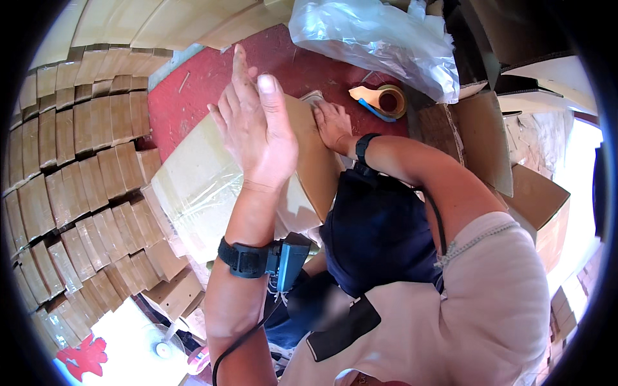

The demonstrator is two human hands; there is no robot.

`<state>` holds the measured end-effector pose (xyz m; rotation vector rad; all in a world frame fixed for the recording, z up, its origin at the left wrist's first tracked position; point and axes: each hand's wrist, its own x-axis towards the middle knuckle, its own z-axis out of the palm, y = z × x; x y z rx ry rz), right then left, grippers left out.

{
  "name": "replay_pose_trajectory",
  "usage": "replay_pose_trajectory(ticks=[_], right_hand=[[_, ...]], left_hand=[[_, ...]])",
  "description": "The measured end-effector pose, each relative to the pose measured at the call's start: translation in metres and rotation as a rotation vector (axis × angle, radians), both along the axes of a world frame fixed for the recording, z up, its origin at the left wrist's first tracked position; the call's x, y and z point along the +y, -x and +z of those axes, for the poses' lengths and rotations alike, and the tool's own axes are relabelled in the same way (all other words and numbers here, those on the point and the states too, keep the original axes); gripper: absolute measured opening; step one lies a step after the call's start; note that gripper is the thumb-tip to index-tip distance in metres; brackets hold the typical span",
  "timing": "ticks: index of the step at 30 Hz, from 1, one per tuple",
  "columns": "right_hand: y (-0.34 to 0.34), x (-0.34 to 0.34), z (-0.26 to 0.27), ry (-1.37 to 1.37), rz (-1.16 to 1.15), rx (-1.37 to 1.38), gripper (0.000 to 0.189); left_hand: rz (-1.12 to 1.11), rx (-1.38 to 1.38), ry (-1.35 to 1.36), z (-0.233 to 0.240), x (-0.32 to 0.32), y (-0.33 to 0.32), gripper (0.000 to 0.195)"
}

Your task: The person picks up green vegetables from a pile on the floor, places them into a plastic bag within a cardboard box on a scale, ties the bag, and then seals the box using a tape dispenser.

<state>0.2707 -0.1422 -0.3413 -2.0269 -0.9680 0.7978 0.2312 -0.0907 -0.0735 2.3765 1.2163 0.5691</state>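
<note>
A carton (198, 178) lies before me, with glossy clear tape across its pale side and a plain brown face towards my right. Over it my left hand (258, 125) is raised with its fingers apart and holds nothing; whether it touches the carton I cannot tell. My right hand (333, 123) rests with spread fingers against the carton's far right edge, beside a small pale piece. On the red surface (328, 67), beyond my right hand, lies a tape roll (388, 100) in a dispenser with a blue part.
Stacked brown cartons (87, 159) fill the left side. Crumpled clear plastic (376, 38) lies at the top. Open cartons (483, 140) stand at the right, close to my right arm. A fan (163, 348) stands at the lower left. A cable hangs along each arm.
</note>
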Motion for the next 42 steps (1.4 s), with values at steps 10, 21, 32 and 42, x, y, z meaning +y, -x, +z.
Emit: replay_pose_trajectory(ticks=[10,21,32,42], right_hand=[[-0.058,-0.032,0.038,0.238,0.467,-0.316,0.052],[-0.133,-0.158,0.184,-0.178,0.199,0.005,0.024],[-0.119,-0.283,0.254,-0.086,0.012,-0.014,0.021],[-0.087,-0.624,0.230,0.148,-0.899,-1.021,0.048]], left_hand=[[0.004,-0.108,0.105,0.000,0.012,0.007,0.067],[-0.037,-0.488,0.485,0.053,0.058,0.127,0.048],[0.593,-0.615,0.497,0.029,0.000,0.353,0.046],[0.365,-0.637,-0.099,0.027,-0.044,0.291,0.036]])
